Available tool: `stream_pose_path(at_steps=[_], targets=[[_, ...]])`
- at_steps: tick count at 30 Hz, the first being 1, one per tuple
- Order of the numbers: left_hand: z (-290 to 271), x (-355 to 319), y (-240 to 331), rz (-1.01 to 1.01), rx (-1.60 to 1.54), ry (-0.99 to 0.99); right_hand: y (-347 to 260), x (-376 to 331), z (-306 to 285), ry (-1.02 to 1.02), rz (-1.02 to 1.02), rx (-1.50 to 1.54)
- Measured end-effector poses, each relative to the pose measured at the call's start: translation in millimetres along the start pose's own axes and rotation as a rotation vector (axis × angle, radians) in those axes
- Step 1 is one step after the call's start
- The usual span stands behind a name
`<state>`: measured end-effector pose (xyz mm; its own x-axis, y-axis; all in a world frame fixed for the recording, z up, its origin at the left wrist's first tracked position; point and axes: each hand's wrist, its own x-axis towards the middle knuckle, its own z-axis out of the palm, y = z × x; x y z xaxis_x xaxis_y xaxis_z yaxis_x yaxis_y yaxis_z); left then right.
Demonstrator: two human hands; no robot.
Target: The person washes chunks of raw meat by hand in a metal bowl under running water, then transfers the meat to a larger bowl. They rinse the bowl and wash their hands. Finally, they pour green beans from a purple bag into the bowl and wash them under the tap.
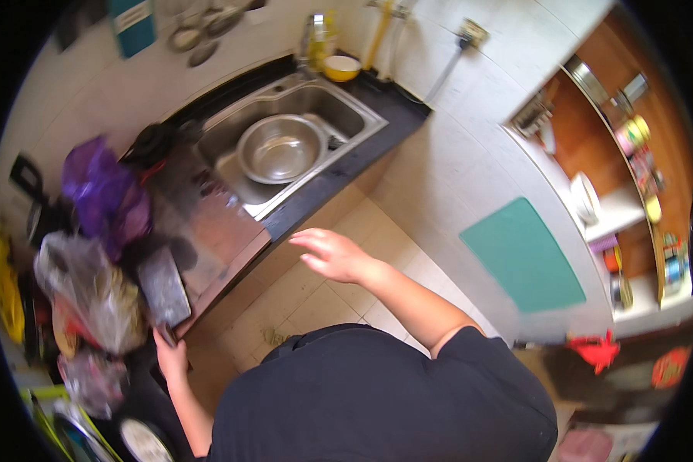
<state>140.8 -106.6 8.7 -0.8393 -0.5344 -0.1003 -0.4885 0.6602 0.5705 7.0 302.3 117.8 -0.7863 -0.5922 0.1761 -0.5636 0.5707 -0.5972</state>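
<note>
Grey cleaver [164, 286] juts beyond our left hand [172, 358], handle [166, 333] gripped; our empty right hand [331, 256] spreads loosely. Gripping seems our step; the next needs steadiness.

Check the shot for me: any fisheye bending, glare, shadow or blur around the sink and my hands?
Head view: wall shelving curves near the rim; head view: light glints off the steel basin in the sink; head view: a dark, shadow-like patch lies beside the cleaver in your left hand; head view: your right hand looks slightly soft.
</note>
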Motion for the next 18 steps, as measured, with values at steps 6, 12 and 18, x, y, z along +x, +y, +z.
stream_pose_path(at_steps=[6, 12, 18], targets=[[37, 1, 4, 0.092, -0.713, -0.141, -1, -14, 2, -0.015, 0.113, 0.112], [37, -35, 97, 0.072, -0.912, -0.263, 18, -50, -11, 0.033, 0.157, 0.142], [52, -94, 128, 0.085, -0.904, -0.223, 33, -100, -33, 0.068, 0.111, 0.187]])
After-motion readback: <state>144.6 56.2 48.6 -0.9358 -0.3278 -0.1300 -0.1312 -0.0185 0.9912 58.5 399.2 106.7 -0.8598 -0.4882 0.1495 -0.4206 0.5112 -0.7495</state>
